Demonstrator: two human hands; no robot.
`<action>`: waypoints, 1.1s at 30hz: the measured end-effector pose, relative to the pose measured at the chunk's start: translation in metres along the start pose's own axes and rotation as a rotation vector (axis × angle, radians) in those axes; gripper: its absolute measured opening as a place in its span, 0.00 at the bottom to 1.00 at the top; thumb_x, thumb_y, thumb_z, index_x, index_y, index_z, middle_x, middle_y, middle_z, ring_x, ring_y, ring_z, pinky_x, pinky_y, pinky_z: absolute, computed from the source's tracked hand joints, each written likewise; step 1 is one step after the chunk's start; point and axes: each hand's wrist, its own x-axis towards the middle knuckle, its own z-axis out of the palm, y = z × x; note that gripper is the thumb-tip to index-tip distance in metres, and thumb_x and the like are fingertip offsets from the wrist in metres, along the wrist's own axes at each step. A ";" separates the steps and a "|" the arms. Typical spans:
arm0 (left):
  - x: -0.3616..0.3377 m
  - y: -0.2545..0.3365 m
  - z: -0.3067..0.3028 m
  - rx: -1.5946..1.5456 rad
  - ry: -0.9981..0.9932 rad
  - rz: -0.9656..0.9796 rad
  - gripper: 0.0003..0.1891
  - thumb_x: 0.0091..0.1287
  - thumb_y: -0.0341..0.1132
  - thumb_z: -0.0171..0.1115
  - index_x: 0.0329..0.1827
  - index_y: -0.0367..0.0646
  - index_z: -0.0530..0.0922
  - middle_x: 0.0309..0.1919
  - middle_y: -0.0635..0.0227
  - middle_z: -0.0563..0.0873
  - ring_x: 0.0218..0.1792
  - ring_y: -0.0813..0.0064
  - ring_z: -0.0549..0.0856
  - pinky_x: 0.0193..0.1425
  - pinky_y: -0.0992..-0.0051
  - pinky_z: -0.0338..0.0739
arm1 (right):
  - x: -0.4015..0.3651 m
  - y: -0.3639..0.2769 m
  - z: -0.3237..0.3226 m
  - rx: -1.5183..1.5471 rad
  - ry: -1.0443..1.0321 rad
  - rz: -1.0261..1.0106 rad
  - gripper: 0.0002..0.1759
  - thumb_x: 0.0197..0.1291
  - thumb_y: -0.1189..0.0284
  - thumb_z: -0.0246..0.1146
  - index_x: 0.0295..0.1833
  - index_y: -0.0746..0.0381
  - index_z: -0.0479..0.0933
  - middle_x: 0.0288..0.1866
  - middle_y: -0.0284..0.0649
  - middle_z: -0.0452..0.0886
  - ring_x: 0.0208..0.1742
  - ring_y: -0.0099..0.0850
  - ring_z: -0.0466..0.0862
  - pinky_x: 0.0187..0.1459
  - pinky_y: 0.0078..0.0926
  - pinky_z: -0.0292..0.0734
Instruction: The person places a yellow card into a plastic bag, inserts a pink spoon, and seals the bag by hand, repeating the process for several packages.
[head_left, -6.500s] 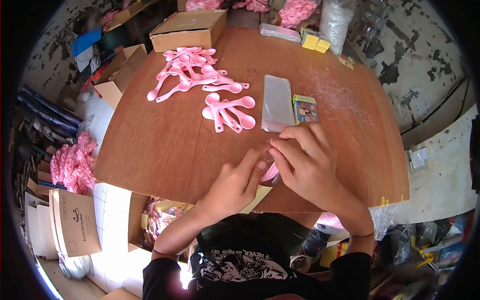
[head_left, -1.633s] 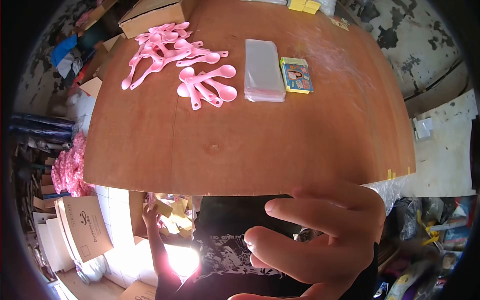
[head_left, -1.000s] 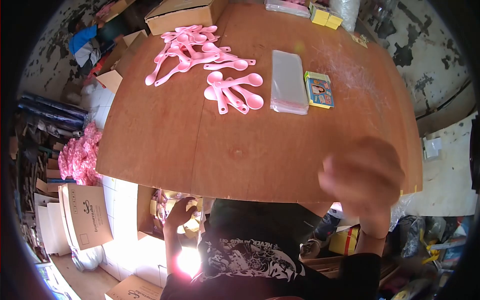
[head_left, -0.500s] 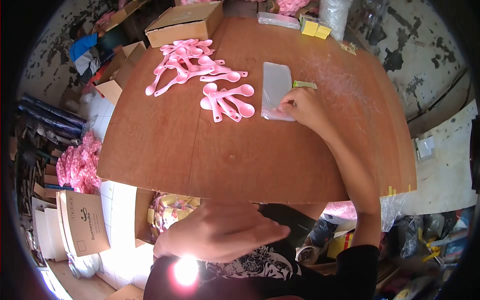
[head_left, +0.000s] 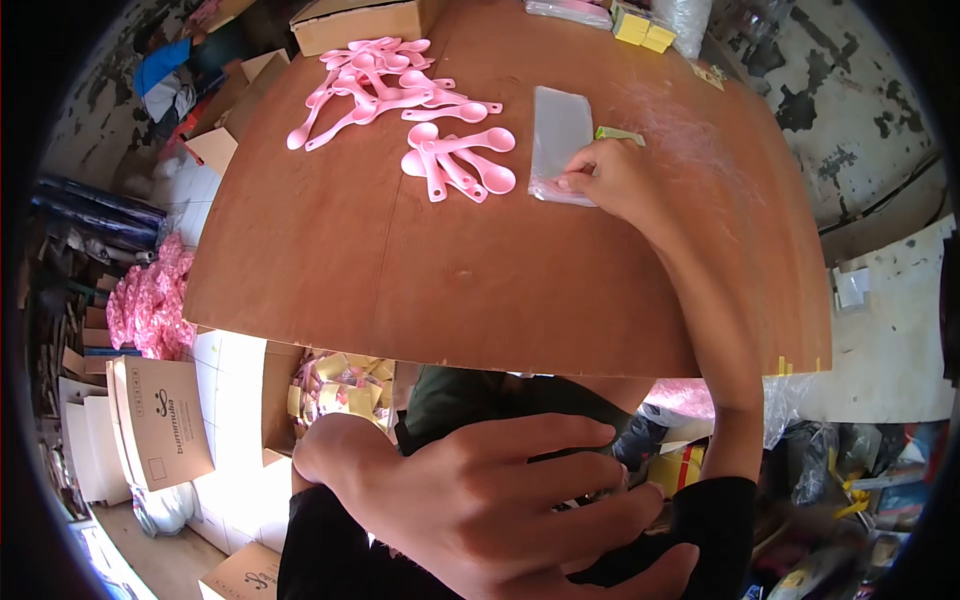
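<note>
My right hand (head_left: 615,182) rests at the lower right corner of a stack of clear plastic bags (head_left: 562,128), thumb and fingers pinched together on the bag edge. Just beyond its knuckles lies a small yellow-green packet (head_left: 620,134). Close to the camera, below the table edge, my left hand (head_left: 490,490) is held in front of my body with fingers apart and nothing in it. To the left of the bags sits a small group of pink measuring spoons (head_left: 458,160). Behind it spreads a larger heap of pink spoons (head_left: 372,95).
The brown wooden table (head_left: 460,290) carries a cardboard box (head_left: 360,27) at the back left and yellow card stacks (head_left: 643,30) at the back right. Thin plastic scraps (head_left: 690,140) lie on the right. An open carton of packed items (head_left: 345,385) stands below the front edge. Another person (head_left: 165,75) is at far left.
My left hand has come lower and nearer the camera, its fingers spreading apart. The view has tilted down slightly. My right hand stays at the bag corner.
</note>
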 end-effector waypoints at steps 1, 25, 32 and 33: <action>0.000 -0.005 -0.001 0.005 0.016 0.061 0.12 0.54 0.29 0.65 0.42 0.49 0.84 0.33 0.65 0.87 0.25 0.74 0.84 0.36 0.70 0.84 | 0.000 -0.002 0.000 -0.012 0.002 0.017 0.09 0.49 0.68 0.72 0.36 0.61 0.87 0.32 0.42 0.87 0.33 0.34 0.86 0.38 0.32 0.77; -0.016 -0.084 -0.034 0.478 -0.671 -0.394 0.15 0.59 0.30 0.65 0.49 0.39 0.78 0.48 0.59 0.83 0.47 0.59 0.84 0.59 0.56 0.74 | -0.050 -0.046 -0.030 -0.107 0.094 -0.377 0.06 0.60 0.72 0.63 0.31 0.59 0.82 0.33 0.38 0.83 0.43 0.39 0.80 0.48 0.39 0.69; -0.049 -0.082 -0.024 0.063 -0.532 -0.503 0.04 0.61 0.30 0.68 0.35 0.43 0.81 0.32 0.67 0.85 0.46 0.68 0.87 0.68 0.55 0.71 | -0.089 -0.057 -0.049 0.495 -0.184 -0.259 0.04 0.58 0.78 0.68 0.39 0.64 0.84 0.32 0.38 0.81 0.33 0.30 0.81 0.35 0.25 0.74; -0.052 -0.080 -0.023 -0.026 -0.484 -0.599 0.04 0.61 0.29 0.68 0.35 0.42 0.81 0.30 0.66 0.85 0.41 0.68 0.88 0.59 0.61 0.77 | -0.083 -0.043 -0.050 0.380 -0.109 -0.145 0.05 0.57 0.78 0.69 0.40 0.64 0.83 0.35 0.40 0.82 0.34 0.32 0.82 0.36 0.26 0.75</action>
